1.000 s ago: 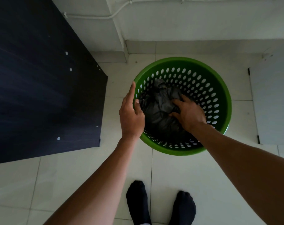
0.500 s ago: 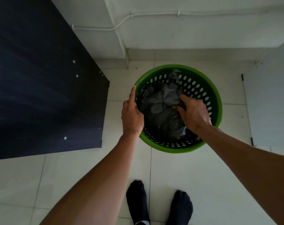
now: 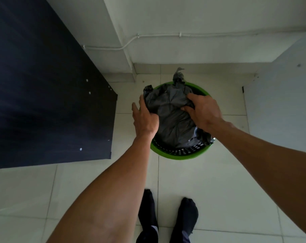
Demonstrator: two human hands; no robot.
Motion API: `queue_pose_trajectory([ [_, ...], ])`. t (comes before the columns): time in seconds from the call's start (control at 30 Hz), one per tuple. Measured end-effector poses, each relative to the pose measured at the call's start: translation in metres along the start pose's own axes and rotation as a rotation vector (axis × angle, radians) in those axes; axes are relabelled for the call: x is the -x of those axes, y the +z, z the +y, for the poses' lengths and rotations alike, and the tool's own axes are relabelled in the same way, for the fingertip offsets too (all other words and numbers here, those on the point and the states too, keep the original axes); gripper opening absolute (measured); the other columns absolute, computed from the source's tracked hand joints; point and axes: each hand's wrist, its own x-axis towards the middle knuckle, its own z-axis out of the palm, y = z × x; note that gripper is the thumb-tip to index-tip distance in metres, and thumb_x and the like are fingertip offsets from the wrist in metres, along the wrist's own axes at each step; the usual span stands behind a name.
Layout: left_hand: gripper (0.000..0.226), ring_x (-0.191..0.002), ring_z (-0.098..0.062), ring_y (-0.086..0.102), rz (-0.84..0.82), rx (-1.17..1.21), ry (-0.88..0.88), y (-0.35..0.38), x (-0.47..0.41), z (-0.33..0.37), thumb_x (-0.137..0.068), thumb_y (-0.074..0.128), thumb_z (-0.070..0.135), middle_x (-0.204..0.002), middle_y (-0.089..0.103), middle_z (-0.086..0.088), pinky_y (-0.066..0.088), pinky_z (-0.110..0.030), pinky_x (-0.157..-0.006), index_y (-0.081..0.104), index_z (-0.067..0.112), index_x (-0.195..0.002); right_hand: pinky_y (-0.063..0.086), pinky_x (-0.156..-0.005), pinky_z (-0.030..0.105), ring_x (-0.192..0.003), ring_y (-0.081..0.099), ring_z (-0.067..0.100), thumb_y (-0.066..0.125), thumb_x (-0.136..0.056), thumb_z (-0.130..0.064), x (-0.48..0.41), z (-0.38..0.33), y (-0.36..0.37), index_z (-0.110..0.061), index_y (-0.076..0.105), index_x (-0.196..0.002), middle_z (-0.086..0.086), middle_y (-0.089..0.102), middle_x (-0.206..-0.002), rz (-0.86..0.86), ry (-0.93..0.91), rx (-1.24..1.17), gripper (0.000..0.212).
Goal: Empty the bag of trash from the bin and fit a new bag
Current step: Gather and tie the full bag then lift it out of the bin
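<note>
A green bin [image 3: 177,156] with a perforated wall stands on the tiled floor [image 3: 206,183], near the wall corner. A crumpled black bag [image 3: 173,123] fills it and bulges above the rim, with a twisted tip poking up at the far edge. The right hand [image 3: 204,115] grips the bag's upper right part, fingers curled into the plastic. The left hand [image 3: 145,118] lies against the bin's left rim and the bag's side, its visible fingers straight; its thumb is hidden, so I cannot tell whether it pinches anything. A dark board [image 3: 43,95] lies to the left, and two feet in dark socks [image 3: 186,220] stand below the bin.
</note>
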Motion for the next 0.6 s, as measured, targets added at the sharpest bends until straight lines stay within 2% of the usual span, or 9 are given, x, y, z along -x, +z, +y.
queue_pose_trajectory([
  [0.07,0.091,-0.149,-0.028,0.013,-0.047,0.114,0.129,-0.01,0.002,0.01,-0.078,0.055,0.017,-0.163,0.006,-0.002,0.022,-0.054,-0.119,0.011,0.035,-0.156,0.05,-0.08,0.037,-0.099,0.062,0.036,0.063,-0.092,-0.035,-0.001,-0.003,-0.014,-0.018,0.062,-0.12,0.016,0.069,-0.108,-0.039,-0.014,0.013,0.033],
  [0.13,0.097,-0.149,-0.023,0.014,-0.138,0.169,0.177,-0.018,0.003,0.019,-0.071,0.066,0.037,-0.163,0.005,0.004,0.022,-0.052,-0.119,0.015,0.042,-0.153,0.048,-0.082,0.036,-0.102,0.061,0.036,0.064,-0.091,-0.035,-0.003,-0.005,-0.027,-0.021,0.061,-0.125,0.016,0.068,-0.112,-0.07,-0.044,0.021,0.037],
  [0.23,0.117,-0.15,-0.024,0.01,-0.282,0.008,0.192,-0.027,0.001,0.024,-0.049,0.081,0.071,-0.161,-0.008,0.01,0.023,-0.05,-0.12,0.022,0.049,-0.148,0.046,-0.081,0.034,-0.102,0.063,0.034,0.067,-0.089,-0.037,-0.012,-0.002,-0.043,-0.022,0.064,-0.123,0.014,0.069,-0.111,-0.102,-0.101,-0.008,0.037],
  [0.3,0.125,-0.15,-0.027,0.012,-0.319,-0.133,0.241,-0.031,0.0,0.02,-0.036,0.084,0.073,-0.16,-0.009,0.01,0.024,-0.049,-0.119,0.027,0.047,-0.145,0.045,-0.077,0.033,-0.098,0.064,0.032,0.069,-0.088,-0.036,-0.016,-0.001,-0.05,-0.021,0.067,-0.118,0.012,0.071,-0.108,-0.127,-0.147,-0.042,0.033],
  [0.37,0.114,-0.143,-0.027,0.029,-0.271,-0.144,0.268,-0.033,0.001,0.018,-0.038,0.089,0.066,-0.157,0.01,0.004,0.033,-0.044,-0.116,0.041,0.039,-0.139,0.043,-0.075,0.03,-0.097,0.064,0.032,0.069,-0.088,-0.034,-0.017,-0.003,-0.052,-0.019,0.068,-0.115,0.011,0.071,-0.106,-0.144,-0.192,-0.056,0.031],
  [0.47,0.069,-0.116,-0.023,0.054,-0.093,-0.1,0.3,-0.031,0.001,0.016,-0.055,0.087,0.058,-0.128,0.049,-0.003,0.05,-0.038,-0.098,0.062,0.029,-0.113,0.043,-0.082,0.027,-0.104,0.064,0.029,0.071,-0.087,-0.031,-0.013,-0.004,-0.046,-0.018,0.066,-0.121,0.009,0.07,-0.114,-0.137,-0.169,-0.113,0.036],
  [0.53,0.052,-0.102,-0.019,0.061,-0.015,-0.12,0.292,-0.03,0.0,0.012,-0.062,0.082,0.059,-0.11,0.062,0.0,0.055,-0.037,-0.086,0.065,0.028,-0.1,0.046,-0.096,0.03,-0.112,0.063,0.027,0.074,-0.083,-0.041,-0.01,-0.001,-0.043,-0.017,0.062,-0.128,0.008,0.068,-0.122,-0.115,-0.085,-0.178,0.053],
  [0.6,0.043,-0.09,-0.015,0.065,0.044,-0.083,0.256,-0.033,0.0,0.007,-0.067,0.078,0.06,-0.095,0.069,0.006,0.057,-0.036,-0.076,0.064,0.027,-0.091,0.042,-0.103,0.031,-0.12,0.058,0.024,0.079,-0.07,-0.057,-0.006,0.003,-0.044,-0.019,0.059,-0.133,0.006,0.062,-0.13,-0.125,0.04,-0.269,0.076],
])
